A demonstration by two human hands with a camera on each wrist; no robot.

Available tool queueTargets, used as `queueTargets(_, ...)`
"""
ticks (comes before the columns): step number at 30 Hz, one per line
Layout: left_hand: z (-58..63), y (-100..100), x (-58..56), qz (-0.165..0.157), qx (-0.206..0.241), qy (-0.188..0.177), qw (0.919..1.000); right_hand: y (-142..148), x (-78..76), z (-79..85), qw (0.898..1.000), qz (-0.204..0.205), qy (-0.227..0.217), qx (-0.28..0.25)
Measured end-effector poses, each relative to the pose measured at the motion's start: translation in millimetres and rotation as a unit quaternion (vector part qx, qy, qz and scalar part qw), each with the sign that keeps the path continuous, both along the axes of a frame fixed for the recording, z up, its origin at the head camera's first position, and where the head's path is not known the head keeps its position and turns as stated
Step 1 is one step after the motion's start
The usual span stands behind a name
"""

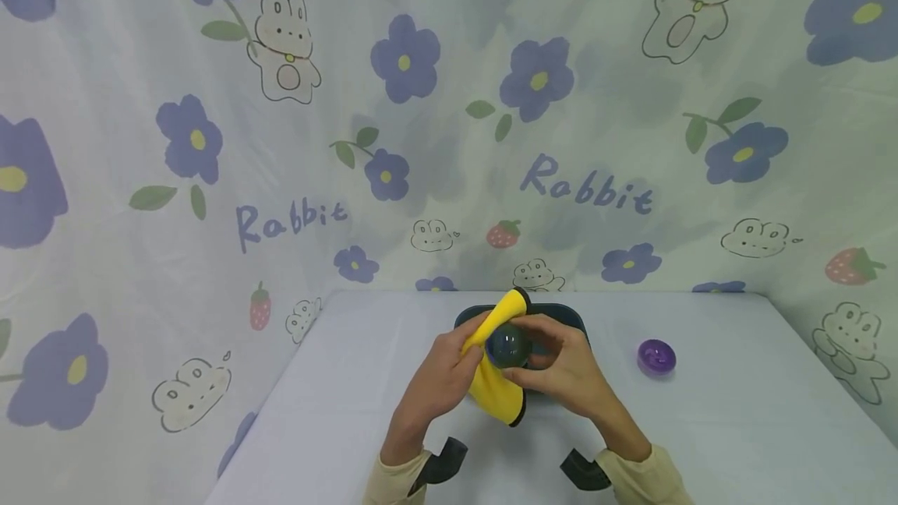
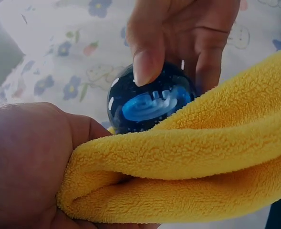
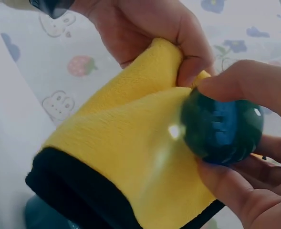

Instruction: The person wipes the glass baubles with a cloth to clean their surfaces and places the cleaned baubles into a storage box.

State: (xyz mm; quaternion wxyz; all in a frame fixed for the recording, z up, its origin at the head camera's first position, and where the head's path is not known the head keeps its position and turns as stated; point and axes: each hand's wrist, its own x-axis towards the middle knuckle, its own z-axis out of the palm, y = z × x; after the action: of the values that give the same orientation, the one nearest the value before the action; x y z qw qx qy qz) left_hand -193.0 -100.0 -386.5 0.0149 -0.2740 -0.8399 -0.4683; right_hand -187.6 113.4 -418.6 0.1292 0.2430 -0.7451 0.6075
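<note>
A dark blue-green glass ball (image 1: 509, 346) with a pale blue shape inside is between my two hands. My right hand (image 1: 570, 369) pinches it, with the thumb and fingers on opposite sides. My left hand (image 1: 442, 380) grips a fluffy yellow cloth (image 1: 496, 394) with a black border. In the left wrist view the folded cloth (image 2: 192, 155) covers the lower part of the ball (image 2: 152, 107). Seen from the right wrist, the cloth (image 3: 126, 138) hangs down beside the ball (image 3: 221, 126), against its left side.
Behind the hands stands a dark teal container (image 1: 571, 318), partly hidden by them and the cloth. A purple glass piece (image 1: 656, 357) sits on the white table (image 1: 737, 427) to the right. A rabbit-and-flower patterned curtain (image 1: 449, 115) hangs behind the table.
</note>
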Motion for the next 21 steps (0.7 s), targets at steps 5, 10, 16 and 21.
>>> queueTargets(5, -0.2, 0.3, 0.0, 0.000, 0.008, -0.019, 0.9998, -0.7, -1.0, -1.3, 1.000, -0.009, 0.003, -0.027)
queueTargets(10, 0.1, 1.2, 1.2, 0.004, 0.002, -0.028, 0.9996, -0.7, -1.5, -2.7, 0.999, -0.023, 0.019, -0.033)
queueTargets(16, 1.4, 2.0, 3.8, 0.007, -0.001, -0.033, 0.9994, -0.6, -2.2, -0.8, 0.998, -0.034, 0.005, -0.045)
queueTargets(21, 3.7, 3.3, 6.9, 0.003, -0.008, -0.032, 0.9994, 0.7, -3.6, -0.6, 0.998, -0.059, 0.006, -0.033)
